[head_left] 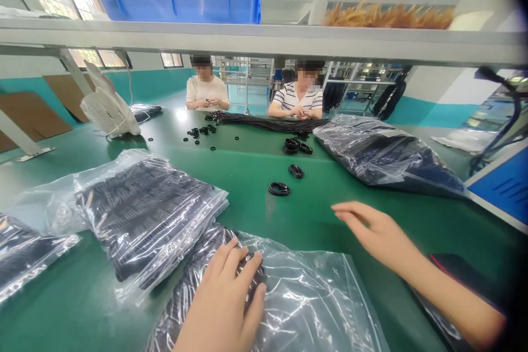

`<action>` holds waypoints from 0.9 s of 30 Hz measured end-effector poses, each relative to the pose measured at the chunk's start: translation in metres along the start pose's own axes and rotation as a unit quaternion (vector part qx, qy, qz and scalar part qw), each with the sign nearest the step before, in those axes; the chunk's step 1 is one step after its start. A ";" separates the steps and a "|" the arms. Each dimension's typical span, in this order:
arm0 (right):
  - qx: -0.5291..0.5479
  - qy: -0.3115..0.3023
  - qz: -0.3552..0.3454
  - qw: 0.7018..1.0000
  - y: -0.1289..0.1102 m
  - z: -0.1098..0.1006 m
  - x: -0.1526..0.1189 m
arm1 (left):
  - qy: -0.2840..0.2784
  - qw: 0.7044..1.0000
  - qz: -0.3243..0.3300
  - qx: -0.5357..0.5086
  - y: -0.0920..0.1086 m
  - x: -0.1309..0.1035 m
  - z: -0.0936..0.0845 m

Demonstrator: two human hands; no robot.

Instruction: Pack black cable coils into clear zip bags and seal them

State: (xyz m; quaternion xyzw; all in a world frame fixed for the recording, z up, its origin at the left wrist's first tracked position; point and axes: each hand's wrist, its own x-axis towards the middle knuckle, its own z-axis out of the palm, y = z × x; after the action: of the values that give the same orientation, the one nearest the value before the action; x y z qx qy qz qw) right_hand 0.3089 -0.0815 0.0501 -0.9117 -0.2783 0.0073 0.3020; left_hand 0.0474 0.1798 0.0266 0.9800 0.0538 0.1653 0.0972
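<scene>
Head view: a partly filled clear plastic bag (305, 291) is covered by the spread left hand (225, 294) — presumably for steadying; the right hand (369, 225) is held outstretched, empty.

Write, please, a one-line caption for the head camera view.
The left hand rests on a clear plastic bag; the right hand hovers over the green table.

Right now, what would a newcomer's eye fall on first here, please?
Probably the long blue plastic bin on the pale overhead shelf, upper left, stands out. Next come the left hand, spread on a clear plastic bag of black items at front, and the right hand, over the green tabletop.
</scene>
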 end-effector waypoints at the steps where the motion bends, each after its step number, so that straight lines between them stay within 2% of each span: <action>1: -0.007 -0.037 -0.047 0.998 -0.016 0.012 0.024 | 0.006 1.000 -0.001 -0.003 -0.001 -0.001 0.002; 4: -0.008 -0.093 -0.110 0.990 -0.056 0.051 0.086 | 0.017 1.000 -0.016 -0.014 -0.001 -0.002 0.005; 7: 0.005 -0.155 -0.139 0.978 -0.081 0.076 0.128 | 0.012 0.999 -0.027 -0.025 0.001 -0.001 0.000; 10: 0.048 -0.195 -0.141 0.969 -0.093 0.077 0.145 | -0.006 0.999 -0.025 -0.032 0.003 0.002 -0.008; 12: 0.103 -0.198 -0.134 0.965 -0.092 0.068 0.139 | -0.017 0.999 -0.027 -0.035 0.004 0.004 -0.012; 15: 0.203 -0.183 -0.109 0.956 -0.076 0.047 0.101 | -0.025 0.998 -0.037 -0.045 0.002 0.005 -0.014; 21: 0.309 -0.180 -0.025 0.934 -0.014 -0.001 -0.028 | -0.057 0.996 -0.012 -0.066 -0.014 0.010 -0.021; 25: 0.325 -0.187 0.042 0.926 0.011 -0.017 -0.103 | -0.101 0.993 0.034 -0.057 -0.025 0.019 -0.031; 27: 0.311 -0.172 0.063 0.932 0.014 -0.019 -0.129 | -0.080 0.996 0.047 -0.012 -0.017 0.021 -0.036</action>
State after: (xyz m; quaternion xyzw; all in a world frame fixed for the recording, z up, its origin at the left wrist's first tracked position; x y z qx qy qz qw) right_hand 0.2108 -0.1673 0.0377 -0.7723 -0.2520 0.2695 0.5170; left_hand 0.0536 0.2051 0.0633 0.9903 -0.0023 0.0910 0.1051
